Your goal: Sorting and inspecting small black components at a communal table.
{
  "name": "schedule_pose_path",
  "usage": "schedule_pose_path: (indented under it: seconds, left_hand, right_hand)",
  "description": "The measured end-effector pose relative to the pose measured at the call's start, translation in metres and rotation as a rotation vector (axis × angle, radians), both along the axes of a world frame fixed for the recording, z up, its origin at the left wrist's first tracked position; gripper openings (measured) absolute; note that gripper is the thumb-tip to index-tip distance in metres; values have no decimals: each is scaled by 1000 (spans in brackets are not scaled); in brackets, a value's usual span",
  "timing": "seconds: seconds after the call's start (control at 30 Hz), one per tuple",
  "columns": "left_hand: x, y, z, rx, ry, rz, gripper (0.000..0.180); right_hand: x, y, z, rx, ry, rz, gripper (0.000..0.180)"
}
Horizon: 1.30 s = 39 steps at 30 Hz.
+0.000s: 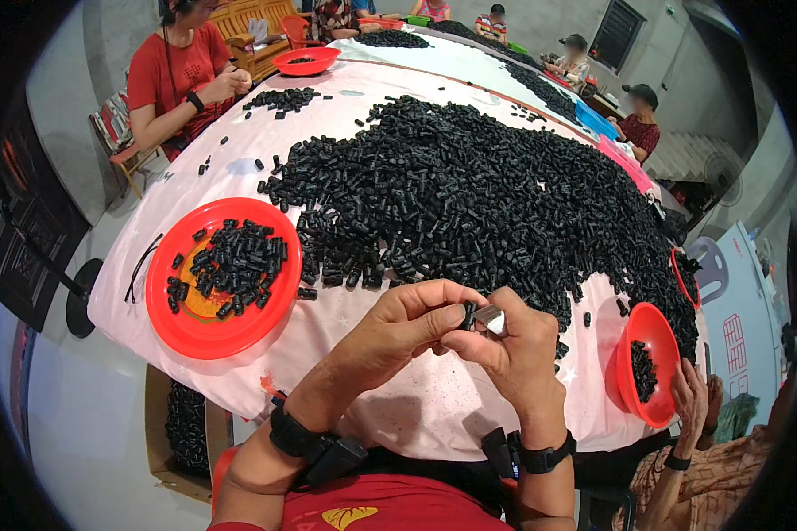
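Head view shows your two hands just on the near side of one big heap of small black cylindrical pieces (452, 186), too many to count, on one pale pink patterned cloth (407, 403). Your left hand (403, 326) is closed, thumb and fingers pinching one short black round piece (468, 315). Your right hand (515, 347) is closed around one shiny silver metal piece (491, 321), partly hidden by your fingers. The two held things meet closely; you cannot tell whether they touch. Each of your wrists carries one black strap.

Left of the heap sits one round red plate (163, 292) with a yellow-orange middle, holding dozens of black pieces. Right of the heap's near edge, one deep red bowl (626, 376) holds a smaller pile, and one co-worker's hand (689, 394) is at its rim. Beyond the heap's far left are one shallow red bowl (314, 64) and one person in a red shirt (173, 84). Lower left of the heap, one brown cardboard box (161, 434) contains more black pieces.
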<state>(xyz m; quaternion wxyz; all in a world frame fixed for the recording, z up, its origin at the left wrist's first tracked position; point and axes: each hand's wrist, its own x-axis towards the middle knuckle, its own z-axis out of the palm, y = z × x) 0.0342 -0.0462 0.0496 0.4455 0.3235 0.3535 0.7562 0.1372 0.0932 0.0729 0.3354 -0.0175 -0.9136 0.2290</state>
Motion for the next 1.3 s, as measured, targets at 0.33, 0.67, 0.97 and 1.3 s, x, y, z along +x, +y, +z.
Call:
schedule_pose_path:
  seconds: [0.33, 0.67, 0.97, 1.3]
  left_hand:
    - [1, -1, 2, 3, -7, 4, 28]
    - [-6, -2, -3, 15, -2, -56, 29]
    - [-7, -3, -2, -1, 59, -40, 30]
    - [-8, -3, -4, -8, 71, -39, 29]
  right_hand:
    - [0, 1, 0, 77, 3, -38, 53]
    - [0, 1, -1, 99, -5, -42, 55]
    - [0, 0, 1, 109, -11, -39, 55]
    - [-1, 2, -3, 121, -7, -29, 54]
